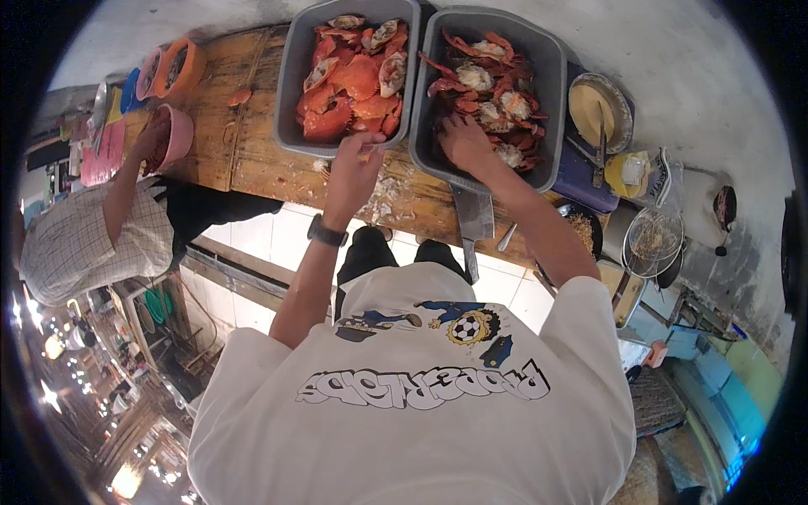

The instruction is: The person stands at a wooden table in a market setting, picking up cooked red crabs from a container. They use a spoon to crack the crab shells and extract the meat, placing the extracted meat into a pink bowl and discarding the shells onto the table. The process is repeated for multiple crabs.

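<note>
Two grey plastic tubs stand side by side on a wooden table. The left tub (pixel 282 95) holds orange-red crab shells (pixel 356 76); the right tub (pixel 558 95) holds crab bodies with legs (pixel 514 104). My right hand (pixel 465 142) reaches into the near left part of the right tub, its fingertips among dark red crab pieces; whether it grips one is hidden. My left hand (pixel 358 167), with a dark watch on the wrist, is at the near edge of the left tub, fingers bent; what they hold, if anything, is unclear. A cleaver (pixel 475 218) lies at the table's near edge.
Shell scraps litter the wooden table (pixel 259 151) near the tubs. At left, a co-worker's hand (pixel 151 142) is in a pink bowl (pixel 180 136), beside an orange bowl (pixel 189 69). At right are a pot (pixel 590 104), tongs (pixel 598 151) and a wire strainer (pixel 653 243).
</note>
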`<state>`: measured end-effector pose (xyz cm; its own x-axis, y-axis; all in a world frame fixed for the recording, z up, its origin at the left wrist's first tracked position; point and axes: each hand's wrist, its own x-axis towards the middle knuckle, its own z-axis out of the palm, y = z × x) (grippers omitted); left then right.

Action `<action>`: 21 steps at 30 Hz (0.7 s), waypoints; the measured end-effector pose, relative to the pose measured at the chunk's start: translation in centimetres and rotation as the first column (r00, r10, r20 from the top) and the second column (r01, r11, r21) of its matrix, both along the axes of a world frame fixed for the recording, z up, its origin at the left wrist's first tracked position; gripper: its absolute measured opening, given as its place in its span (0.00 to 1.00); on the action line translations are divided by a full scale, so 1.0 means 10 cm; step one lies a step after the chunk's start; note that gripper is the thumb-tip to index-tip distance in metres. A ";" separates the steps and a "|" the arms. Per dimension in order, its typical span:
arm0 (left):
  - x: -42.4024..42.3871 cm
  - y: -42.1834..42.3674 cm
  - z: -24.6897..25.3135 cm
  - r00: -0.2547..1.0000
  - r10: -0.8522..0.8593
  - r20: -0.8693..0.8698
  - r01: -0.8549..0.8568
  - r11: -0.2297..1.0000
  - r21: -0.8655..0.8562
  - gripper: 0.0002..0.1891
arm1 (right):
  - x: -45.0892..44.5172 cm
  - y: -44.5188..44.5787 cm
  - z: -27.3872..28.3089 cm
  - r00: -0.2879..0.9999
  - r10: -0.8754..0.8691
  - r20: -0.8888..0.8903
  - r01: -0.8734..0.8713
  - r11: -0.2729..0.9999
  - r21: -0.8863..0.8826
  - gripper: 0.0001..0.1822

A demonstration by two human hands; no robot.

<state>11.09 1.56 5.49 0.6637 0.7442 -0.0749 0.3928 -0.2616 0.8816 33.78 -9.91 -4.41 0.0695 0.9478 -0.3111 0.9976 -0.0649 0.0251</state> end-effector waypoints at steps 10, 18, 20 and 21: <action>-0.27 -0.39 -0.02 0.997 0.079 -0.018 -0.081 0.987 -0.139 0.13 | 0.76 -0.07 0.58 0.931 0.104 -0.349 -0.096 0.995 0.040 0.30; 0.30 -0.42 -0.04 0.980 -0.085 0.180 0.100 0.992 -0.075 0.20 | 0.95 -0.40 1.49 0.590 -0.303 -0.749 0.413 0.910 -0.042 0.26; 0.60 -0.39 -0.09 0.964 -0.126 0.234 0.140 0.989 -0.043 0.25 | 0.95 -0.42 1.61 0.508 -0.290 -0.811 0.475 0.880 -0.017 0.26; 0.79 -0.36 -0.12 0.957 -0.155 0.245 0.172 0.984 -0.051 0.28 | 1.00 -0.40 1.61 0.462 -0.223 -0.859 0.474 0.880 0.027 0.26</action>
